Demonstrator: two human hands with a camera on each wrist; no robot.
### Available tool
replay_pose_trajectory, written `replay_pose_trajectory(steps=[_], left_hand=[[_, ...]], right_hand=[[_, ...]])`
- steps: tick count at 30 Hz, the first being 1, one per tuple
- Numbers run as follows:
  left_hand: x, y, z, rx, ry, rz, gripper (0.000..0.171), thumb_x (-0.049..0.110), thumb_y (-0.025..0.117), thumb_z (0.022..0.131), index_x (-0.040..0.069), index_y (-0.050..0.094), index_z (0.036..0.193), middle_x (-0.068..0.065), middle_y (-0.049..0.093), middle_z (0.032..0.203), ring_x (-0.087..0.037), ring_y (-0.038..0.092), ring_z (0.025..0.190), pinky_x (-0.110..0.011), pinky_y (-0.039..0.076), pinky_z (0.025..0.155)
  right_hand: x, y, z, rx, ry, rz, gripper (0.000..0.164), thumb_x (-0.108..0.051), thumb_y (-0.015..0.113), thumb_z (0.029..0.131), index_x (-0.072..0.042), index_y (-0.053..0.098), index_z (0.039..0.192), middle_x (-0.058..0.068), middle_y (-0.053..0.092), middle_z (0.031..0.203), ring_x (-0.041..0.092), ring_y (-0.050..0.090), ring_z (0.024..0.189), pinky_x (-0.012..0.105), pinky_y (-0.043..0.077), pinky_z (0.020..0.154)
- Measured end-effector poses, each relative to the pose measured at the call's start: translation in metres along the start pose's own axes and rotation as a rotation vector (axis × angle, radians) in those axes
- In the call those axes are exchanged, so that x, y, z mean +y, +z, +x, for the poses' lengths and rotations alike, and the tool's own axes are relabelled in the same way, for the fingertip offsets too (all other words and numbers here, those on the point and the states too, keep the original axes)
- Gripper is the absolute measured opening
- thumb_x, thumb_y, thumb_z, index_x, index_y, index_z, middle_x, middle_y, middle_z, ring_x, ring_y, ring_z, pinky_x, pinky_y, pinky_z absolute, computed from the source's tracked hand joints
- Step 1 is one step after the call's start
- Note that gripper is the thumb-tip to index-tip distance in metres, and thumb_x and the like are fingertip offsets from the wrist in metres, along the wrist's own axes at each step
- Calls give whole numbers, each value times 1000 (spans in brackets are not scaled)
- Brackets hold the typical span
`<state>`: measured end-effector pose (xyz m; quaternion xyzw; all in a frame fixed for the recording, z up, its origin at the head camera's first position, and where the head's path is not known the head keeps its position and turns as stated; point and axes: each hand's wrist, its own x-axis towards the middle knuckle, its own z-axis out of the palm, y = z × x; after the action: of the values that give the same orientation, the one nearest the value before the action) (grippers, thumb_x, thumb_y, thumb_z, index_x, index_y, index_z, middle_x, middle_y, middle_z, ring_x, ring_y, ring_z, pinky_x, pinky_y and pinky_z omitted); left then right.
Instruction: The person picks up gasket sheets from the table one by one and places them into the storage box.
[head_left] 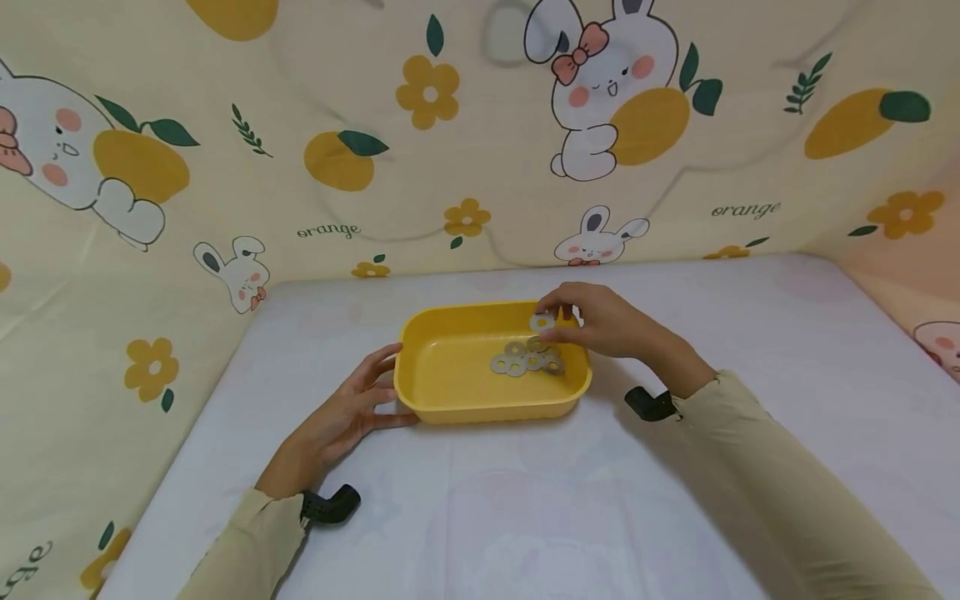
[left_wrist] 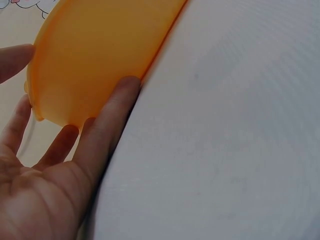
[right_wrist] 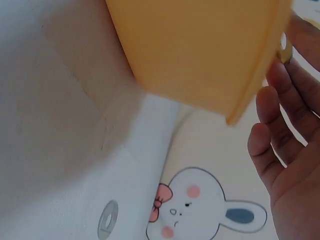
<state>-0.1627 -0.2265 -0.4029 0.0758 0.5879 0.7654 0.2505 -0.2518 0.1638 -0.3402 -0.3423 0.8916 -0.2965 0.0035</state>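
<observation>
A yellow plastic tray (head_left: 450,400) sits on the white-covered table, with several flat metal washers (head_left: 515,365) lying in its right half. Over the tray's right end, my right hand (head_left: 600,321) pinches one washer (head_left: 542,322) between thumb and fingertips; in the right wrist view part of that washer (right_wrist: 286,49) shows by the tray rim. My left hand (head_left: 348,408) is at the tray's left end, its spread fingers touching the outer wall. The left wrist view shows those fingers (left_wrist: 112,112) fairly straight against the tray (left_wrist: 95,55).
A grey ring shape (right_wrist: 108,220) appears on the white cloth (right_wrist: 65,125) in the right wrist view. Behind the table hangs a cream backdrop (head_left: 510,125) printed with rabbits and oranges. Each wrist carries a black camera mount (head_left: 333,506).
</observation>
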Motion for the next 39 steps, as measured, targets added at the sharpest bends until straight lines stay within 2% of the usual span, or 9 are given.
replay_pose_trajectory(steps=[8,15,20,25,33,39], left_hand=[[1,1,1,10,-8,-20,70,2,54,98,23,22,157,-6,16,162,-28,55,127,-54,53,100],[-2,3,0,6,-20,-38,71,3,55,98,23,22,157,-6,16,162,-30,53,128,-55,52,102],[-3,1,2,5,-7,-18,69,3,55,98,24,24,156,-7,18,161,-29,55,127,-55,53,101],[-1,1,3,25,-7,-16,70,3,57,97,24,25,156,-4,17,162,-28,55,127,-55,53,100],[-2,1,1,30,-10,-8,69,5,57,97,25,27,156,-7,20,161,-28,55,127,-55,53,101],[-1,1,1,25,-7,5,67,7,57,98,26,27,155,-7,19,161,-30,53,129,-55,52,102]], right_hand=[[-7,4,14,-72,16,-3,36,-31,75,89,-16,68,120,-1,65,105,16,54,98,36,49,87],[-20,5,17,-137,23,-9,35,-34,73,90,-18,68,120,-3,66,112,17,54,103,40,49,93],[-35,-9,20,-126,-38,-36,36,-36,74,89,-18,68,119,-5,66,111,16,55,100,37,51,90],[-44,-19,29,-98,-28,8,32,-37,74,88,-21,69,115,-7,65,111,15,55,100,33,49,83],[-38,-7,49,-103,-8,86,30,-37,74,89,-22,70,114,-7,67,108,14,56,97,32,47,76],[-40,1,57,-103,11,142,29,-34,74,89,-19,70,114,-4,68,105,15,56,96,32,49,78]])
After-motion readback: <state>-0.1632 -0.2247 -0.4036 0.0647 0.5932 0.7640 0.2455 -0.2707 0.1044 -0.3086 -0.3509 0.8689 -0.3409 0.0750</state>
